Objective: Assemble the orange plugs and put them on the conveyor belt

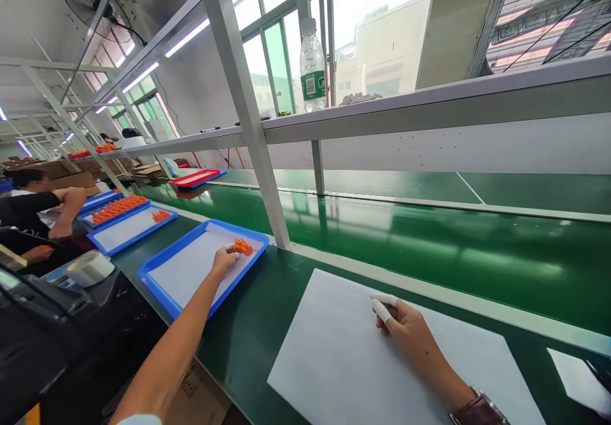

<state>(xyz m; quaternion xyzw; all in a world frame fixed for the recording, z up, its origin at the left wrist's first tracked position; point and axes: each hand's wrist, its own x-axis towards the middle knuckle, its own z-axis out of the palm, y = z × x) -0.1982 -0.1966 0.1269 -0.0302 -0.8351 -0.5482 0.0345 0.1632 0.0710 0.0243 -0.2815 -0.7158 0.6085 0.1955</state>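
My left hand (225, 261) reaches over a blue-rimmed tray (165, 296) lined with white. Its fingers are closed in a pinch at the left end of a small cluster of orange plastic pieces (244, 246) near the tray's far right corner. The exact contact is partly hidden. Over a large white sheet (324, 342) on the green bench, my right hand (403, 326) has thumb and forefinger brought together, with the other fingers curled. White covers sit on those two fingertips. Nothing shows between them.
More blue trays (131, 234) with orange pieces line the bench to the left, near a co-worker (28, 205). A metal post (258, 139) rises behind my tray. A shelf (429, 100) carries a plastic bottle (312, 72). A small white paper (575, 377) lies at right.
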